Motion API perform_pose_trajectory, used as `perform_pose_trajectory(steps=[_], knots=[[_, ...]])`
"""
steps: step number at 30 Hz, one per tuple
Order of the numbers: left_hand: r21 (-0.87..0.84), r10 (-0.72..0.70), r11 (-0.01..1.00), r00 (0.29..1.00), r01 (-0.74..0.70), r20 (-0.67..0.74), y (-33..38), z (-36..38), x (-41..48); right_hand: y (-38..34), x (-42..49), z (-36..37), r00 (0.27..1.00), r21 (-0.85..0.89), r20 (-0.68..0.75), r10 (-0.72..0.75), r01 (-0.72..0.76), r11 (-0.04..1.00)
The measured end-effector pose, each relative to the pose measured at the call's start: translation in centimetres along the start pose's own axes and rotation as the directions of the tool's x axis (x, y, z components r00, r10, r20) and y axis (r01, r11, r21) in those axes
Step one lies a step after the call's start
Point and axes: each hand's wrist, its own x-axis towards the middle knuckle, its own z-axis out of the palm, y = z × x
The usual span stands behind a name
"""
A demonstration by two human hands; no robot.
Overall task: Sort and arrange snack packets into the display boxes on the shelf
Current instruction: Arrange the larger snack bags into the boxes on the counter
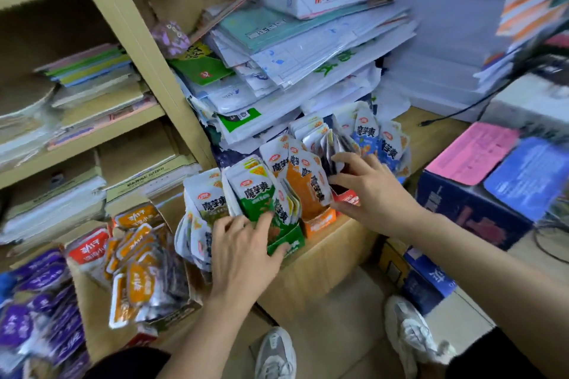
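Observation:
Snack packets stand in a row of display boxes on a cardboard carton (326, 258). My left hand (243, 252) lies with spread fingers on the front of the green box (288, 243) and its green packets (255, 194). My right hand (366, 191) reaches into the red box (349, 197), fingers among dark packets (331, 148), thumb by the box front. Between them is the orange box (318, 221) with orange packets (303, 184). Blue packets (369, 135) stand at the far right, and white-olive packets (203, 209) lean at the left.
A box of loose orange and red packets (135, 268) sits low left, with purple packets (34, 295) beside it. Stacked paper and folders (295, 49) pile up behind the boxes. A dark blue carton (471, 209) stands at right. My shoes (275, 354) are on the floor below.

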Motion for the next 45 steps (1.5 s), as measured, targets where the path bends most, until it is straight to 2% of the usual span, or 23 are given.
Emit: perform_pose_trajectory(steps=[2, 5, 8, 10, 11, 13, 15, 17, 21, 26, 28, 30, 36, 38, 42, 45], knots=[[-0.036, -0.057, 0.998, 0.998, 0.056, -0.029, 0.1, 0.2, 0.2, 0.0, 0.1, 0.1, 0.999, -0.001, 0.003, -0.033, 0.034, 0.999], [-0.149, -0.115, 0.984, 0.990, 0.102, -0.081, 0.8, 0.0, 0.9, -0.4, -0.1, 0.1, 0.989, -0.031, 0.104, -0.104, 0.108, 0.994], [-0.415, -0.087, 0.910, 0.981, 0.007, -0.173, 1.4, -1.5, 2.5, -0.7, -0.3, -0.1, 0.977, -0.073, 0.160, -0.140, 0.153, 0.986], [-0.529, -0.043, 0.846, 0.982, -0.063, -0.186, 1.8, -2.7, 4.5, -0.7, -0.3, -0.4, 0.975, -0.053, 0.168, -0.142, 0.153, 0.987], [-0.527, 0.024, 0.844, 0.988, -0.102, -0.153, 2.1, -3.1, 5.7, -0.6, -0.2, -0.6, 0.977, -0.048, 0.155, -0.145, 0.154, 0.987], [-0.415, 0.208, 0.886, 0.977, -0.209, -0.047, 2.6, -3.4, 8.0, -0.5, 0.0, -0.7, 0.982, -0.067, 0.126, -0.141, 0.150, 0.986], [-0.315, 0.297, 0.913, 0.952, -0.258, 0.080, 2.9, -2.9, 10.1, -0.2, 0.3, -0.9, 0.991, -0.099, 0.089, -0.098, 0.107, 0.989], [-0.295, 0.296, 0.924, 0.942, -0.241, 0.158, 2.9, -2.1, 11.6, 0.5, 0.6, -1.0, 0.999, -0.111, 0.014, -0.048, 0.049, 0.993], [-0.286, 0.296, 0.920, 0.953, -0.267, 0.061, 2.7, -1.2, 12.7, 1.8, 1.1, -0.7, 0.989, -0.089, -0.136, 0.060, -0.072, 0.993], [-0.401, 0.247, 0.886, 0.969, -0.232, -0.014, 0.5, -2.2, 12.9, 1.5, 2.3, -0.1, 0.970, -0.010, -0.236, 0.063, -0.067, 0.998], [-0.426, 0.247, 0.877, 0.969, -0.221, 0.007, -1.0, -1.8, 12.7, 1.1, 2.7, 0.0, 0.966, 0.023, -0.256, 0.044, -0.039, 0.999], [-0.471, 0.234, 0.862, 0.971, -0.189, 0.039, -1.9, -1.1, 12.5, 0.7, 3.2, 0.0, 0.967, 0.031, -0.252, 0.017, -0.010, 0.999], [-0.487, 0.184, 0.856, 0.983, -0.172, -0.024, -2.1, -0.1, 13.4, 0.4, 4.1, 0.8, 0.993, -0.009, -0.115, -0.033, 0.032, 0.999], [-0.485, 0.155, 0.864, 0.988, -0.134, 0.003, -1.9, 0.2, 14.0, 0.4, 4.5, 0.9, 0.994, -0.029, -0.110, -0.022, 0.019, 0.999], [-0.406, 0.166, 0.909, 0.976, -0.096, 0.141, -1.4, 0.2, 14.8, 0.4, 4.9, 1.0, 0.992, -0.014, -0.128, 0.003, -0.004, 1.000], [-0.369, 0.129, 0.926, 0.984, -0.074, 0.126, -1.1, 0.0, 15.0, 0.3, 4.9, 1.3, 0.991, 0.016, -0.134, 0.009, -0.007, 1.000]])
